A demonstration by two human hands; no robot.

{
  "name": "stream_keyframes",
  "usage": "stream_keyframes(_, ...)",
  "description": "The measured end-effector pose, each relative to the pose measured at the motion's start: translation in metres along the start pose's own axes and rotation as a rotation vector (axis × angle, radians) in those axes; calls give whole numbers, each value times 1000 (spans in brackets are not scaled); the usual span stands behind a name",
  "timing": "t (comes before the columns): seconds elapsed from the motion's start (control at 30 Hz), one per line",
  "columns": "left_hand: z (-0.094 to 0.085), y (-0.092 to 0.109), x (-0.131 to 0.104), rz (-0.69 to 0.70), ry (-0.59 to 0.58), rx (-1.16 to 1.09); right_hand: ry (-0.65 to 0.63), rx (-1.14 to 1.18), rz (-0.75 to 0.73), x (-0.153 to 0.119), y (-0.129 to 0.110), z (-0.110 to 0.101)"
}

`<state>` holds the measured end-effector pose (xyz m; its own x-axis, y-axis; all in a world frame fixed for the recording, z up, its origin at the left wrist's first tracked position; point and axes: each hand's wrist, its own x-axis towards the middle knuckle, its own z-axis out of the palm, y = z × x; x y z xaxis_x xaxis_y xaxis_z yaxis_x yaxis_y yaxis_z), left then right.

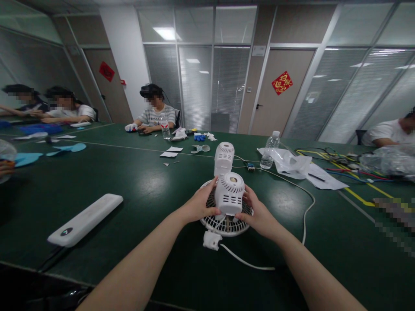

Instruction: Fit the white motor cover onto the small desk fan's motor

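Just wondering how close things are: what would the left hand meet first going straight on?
Probably the nearer white vented housing; the left hand seems to be touching its side.

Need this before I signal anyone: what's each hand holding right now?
Left hand: closed on the left side of the white fan housing.
Right hand: closed on its right side.

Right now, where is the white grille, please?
The head view shows the white grille just right of centre, between the left hand and right hand, partly hidden by the nearer white housing, with a small white block near its lower-left edge.
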<state>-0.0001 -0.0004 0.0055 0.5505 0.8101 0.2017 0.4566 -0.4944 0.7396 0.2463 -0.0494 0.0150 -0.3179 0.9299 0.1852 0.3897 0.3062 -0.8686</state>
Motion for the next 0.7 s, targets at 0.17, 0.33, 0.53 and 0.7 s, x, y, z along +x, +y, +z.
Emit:
stream_keyframes(0.17, 0, 4, 0, 29, 29, 52, -7, 63, -12, -1, -6, 1)
stream_keyframes(0.33, 0, 10, -1, 17, 46, 40, -13, 82, -43, -2, -5, 2)
stream_keyframes(0.53, -1, 13, -1, -23, 71, 64, -21, 47, -49, -1, 4, 2)
stream_keyframes(0.7, 0, 18, -1, -60, 88, 99, -33, 19, -58, -1, 5, 0)
